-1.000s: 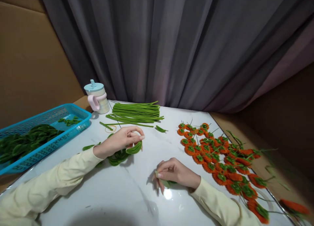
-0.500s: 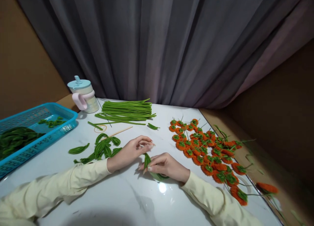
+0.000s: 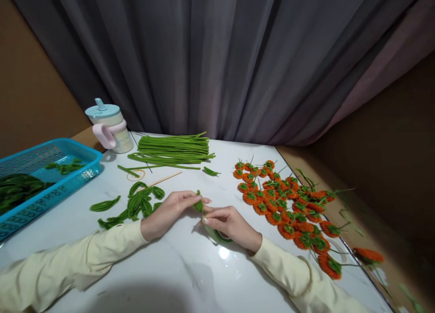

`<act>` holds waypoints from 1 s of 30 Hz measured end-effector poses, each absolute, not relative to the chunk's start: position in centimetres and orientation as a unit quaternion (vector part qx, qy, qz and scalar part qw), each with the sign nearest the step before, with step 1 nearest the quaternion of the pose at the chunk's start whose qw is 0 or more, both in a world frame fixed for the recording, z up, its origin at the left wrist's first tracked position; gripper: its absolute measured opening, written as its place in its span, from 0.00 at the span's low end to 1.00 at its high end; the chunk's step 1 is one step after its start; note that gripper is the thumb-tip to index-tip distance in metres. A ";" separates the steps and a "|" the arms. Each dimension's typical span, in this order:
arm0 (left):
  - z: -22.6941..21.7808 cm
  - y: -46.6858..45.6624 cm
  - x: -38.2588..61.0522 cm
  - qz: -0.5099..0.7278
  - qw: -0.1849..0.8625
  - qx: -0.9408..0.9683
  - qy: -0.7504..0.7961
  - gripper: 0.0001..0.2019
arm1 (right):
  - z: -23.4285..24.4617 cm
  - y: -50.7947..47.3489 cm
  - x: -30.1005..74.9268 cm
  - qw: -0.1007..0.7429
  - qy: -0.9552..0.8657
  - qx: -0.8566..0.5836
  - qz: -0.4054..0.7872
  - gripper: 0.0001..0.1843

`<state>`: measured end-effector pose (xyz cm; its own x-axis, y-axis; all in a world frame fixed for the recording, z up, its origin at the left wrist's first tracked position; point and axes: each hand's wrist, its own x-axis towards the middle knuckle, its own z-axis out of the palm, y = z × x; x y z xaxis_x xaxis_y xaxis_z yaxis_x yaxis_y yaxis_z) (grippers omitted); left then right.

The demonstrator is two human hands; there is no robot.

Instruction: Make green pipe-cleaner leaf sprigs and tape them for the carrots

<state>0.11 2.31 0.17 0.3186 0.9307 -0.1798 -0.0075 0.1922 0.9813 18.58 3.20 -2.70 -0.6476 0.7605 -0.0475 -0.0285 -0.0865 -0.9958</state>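
A small green pipe-cleaner leaf (image 3: 199,203) stands upright between my two hands. The fingers and thumb of my left hand (image 3: 170,212) are closed on it. Just below, my right hand (image 3: 233,227) pinches at its lower end, where a thin stem is hard to make out. A ring-shaped roll of green tape (image 3: 219,237) lies on the table under my right hand, partly covered by it. Beside my left wrist is a loose pile of green leaves (image 3: 137,202), with one single leaf (image 3: 105,204) apart from it.
Many orange-and-green fuzzy persimmons (image 3: 272,195) with wire stems cover the right side. A bundle of green pipe cleaners (image 3: 173,150) lies at the back, near a wooden stick (image 3: 166,179) and another leaf (image 3: 211,171). A lidded cup (image 3: 113,129) and blue basket (image 3: 78,156) stand left.
My left hand has come nearer to my right and closed on the leaf, which earlier only my right hand held. The leaf sits slightly higher; the view has shifted a little.
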 end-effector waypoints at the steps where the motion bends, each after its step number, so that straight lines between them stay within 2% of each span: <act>1: 0.0 2.5 -0.2 0.392 0.624 0.512 0.441 0.14 | -2.6 3.2 18.6 0.298 -0.599 -0.299 0.680 0.20; 5: -1.3 2.7 -1.8 0.412 0.522 0.591 0.457 0.14 | -2.3 3.3 18.7 0.288 -0.579 -0.324 0.691 0.23; 10: -2.5 1.9 -2.6 0.327 0.341 0.772 0.425 0.12 | -2.4 3.4 18.8 0.290 -0.590 -0.326 0.679 0.24; 16: -2.5 1.7 -2.3 0.280 0.340 0.823 0.359 0.11 | -2.2 3.2 18.5 0.298 -0.577 -0.293 0.702 0.20; 23: -3.3 1.9 -2.0 0.318 0.194 0.865 0.335 0.10 | -2.3 3.2 18.4 0.310 -0.573 -0.264 0.711 0.15; 30: -2.6 1.7 -2.2 0.285 0.160 0.886 0.328 0.12 | -2.6 3.0 18.3 0.300 -0.550 -0.278 0.728 0.16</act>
<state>-2.15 1.73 -2.60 0.6224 0.6718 0.4016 0.4896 -0.7345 0.4699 18.29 3.01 -2.59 -0.6649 0.7431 -0.0752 -0.1307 -0.2149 -0.9678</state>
